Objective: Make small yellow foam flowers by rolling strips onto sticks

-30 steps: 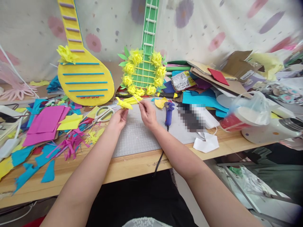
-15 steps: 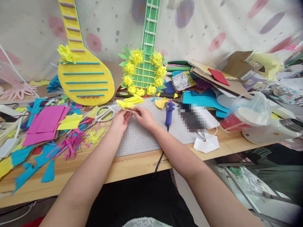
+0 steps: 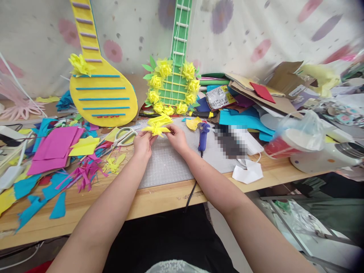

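Holding yellow flower (image 3: pixel 156 129) by its edges, hands (image 3: pixel 143 145) (image 3: pixel 176 139) above open gray mat (image 3: pixel 166 168)

Forearms (image 3: pixel 109 201) bare | black fabric (image 3: pixel 170 235) over lap | white lace-patterned cloth (image 3: pixel 176 267)

matt yellow paper flower (image 3: pixel 156 130), smooth wooden tabletop (image 3: pixel 170 196), smooth plastic glue gun (image 3: pixel 203 138), filmy plastic bag (image 3: pixel 309 129)
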Motion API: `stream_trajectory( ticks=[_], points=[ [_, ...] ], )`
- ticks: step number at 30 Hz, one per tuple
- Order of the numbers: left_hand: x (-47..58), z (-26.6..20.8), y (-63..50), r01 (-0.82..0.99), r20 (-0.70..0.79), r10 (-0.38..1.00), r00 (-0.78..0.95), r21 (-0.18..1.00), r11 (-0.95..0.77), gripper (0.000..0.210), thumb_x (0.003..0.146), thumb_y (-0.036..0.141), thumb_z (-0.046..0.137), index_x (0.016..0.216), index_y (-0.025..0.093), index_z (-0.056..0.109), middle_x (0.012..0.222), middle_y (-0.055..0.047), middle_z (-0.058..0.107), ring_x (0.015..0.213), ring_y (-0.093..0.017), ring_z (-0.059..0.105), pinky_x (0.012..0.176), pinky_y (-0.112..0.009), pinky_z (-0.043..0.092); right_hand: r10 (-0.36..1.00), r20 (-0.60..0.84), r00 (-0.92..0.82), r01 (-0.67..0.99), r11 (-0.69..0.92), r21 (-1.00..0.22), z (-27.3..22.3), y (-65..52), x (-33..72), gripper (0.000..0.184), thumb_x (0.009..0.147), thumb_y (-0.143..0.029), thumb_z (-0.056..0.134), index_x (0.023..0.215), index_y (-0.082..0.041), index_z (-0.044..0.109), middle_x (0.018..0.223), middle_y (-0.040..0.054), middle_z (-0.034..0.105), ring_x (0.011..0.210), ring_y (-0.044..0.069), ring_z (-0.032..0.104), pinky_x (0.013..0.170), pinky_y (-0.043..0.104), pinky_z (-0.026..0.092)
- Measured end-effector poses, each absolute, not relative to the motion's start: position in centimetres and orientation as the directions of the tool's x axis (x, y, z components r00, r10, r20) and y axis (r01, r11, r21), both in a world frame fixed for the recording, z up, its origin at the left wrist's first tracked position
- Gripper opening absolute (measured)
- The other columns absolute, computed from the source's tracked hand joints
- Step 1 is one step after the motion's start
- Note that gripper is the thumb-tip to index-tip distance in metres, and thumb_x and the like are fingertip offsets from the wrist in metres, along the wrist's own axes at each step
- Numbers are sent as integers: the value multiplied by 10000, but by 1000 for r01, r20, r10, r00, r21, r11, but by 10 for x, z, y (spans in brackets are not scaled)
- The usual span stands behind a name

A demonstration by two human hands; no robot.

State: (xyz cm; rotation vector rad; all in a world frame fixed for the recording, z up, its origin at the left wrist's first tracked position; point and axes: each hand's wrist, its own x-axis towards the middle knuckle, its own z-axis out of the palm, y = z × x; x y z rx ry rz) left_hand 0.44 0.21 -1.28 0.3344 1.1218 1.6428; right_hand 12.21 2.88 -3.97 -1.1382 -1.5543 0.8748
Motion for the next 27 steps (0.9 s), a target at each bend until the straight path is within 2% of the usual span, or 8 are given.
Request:
stream_trajectory(
  ticks=[3,7,14,21,27],
  points=[
    [5,-12,3,-601,-319,855,-410,799,10,173,673,-35,501,669,122,572,675,-7,639,605,-95,627,740,-278,528,966,222,-135,161,242,-957,-41,29,120,99,705,-192,547,786,-184,602,765,-5,653,742,125,597,730,260,452],
    [3,-11,4,-594,-314,852,-419,805,5,167,661,-26,504,668,124,576,678,-8,641,599,-96,625,702,-264,536,972,193,-138,194,217,-957,-34,29,125,108,701,-150,521,751,-172,614,669,-17,627,651,101,575,692,246,437],
    [1,-13,4,-550,-300,883,-362,833,58,215,610,-50,501,675,129,602,644,2,640,634,-107,642,696,-252,537,955,104,-279,82,131,-988,-20,26,134,127,714,-278,564,720,-161,615,607,-26,582,454,47,405,441,192,317],
    [6,-13,-2,-493,-261,917,-300,866,85,84,662,64,614,727,115,633,749,-57,675,710,-158,667,726,-319,540,984,59,-168,-38,53,-998,-26,29,128,160,728,-322,576,765,-195,486,532,-64,573,339,33,340,353,177,285],
    [6,-11,-3,-481,-301,910,-284,866,137,97,681,77,622,770,114,635,804,-63,683,680,-138,664,737,-315,541,991,35,-127,1,36,-999,-30,28,123,262,732,-377,587,757,-222,377,464,-100,534,303,38,340,328,161,255]
  ],
)
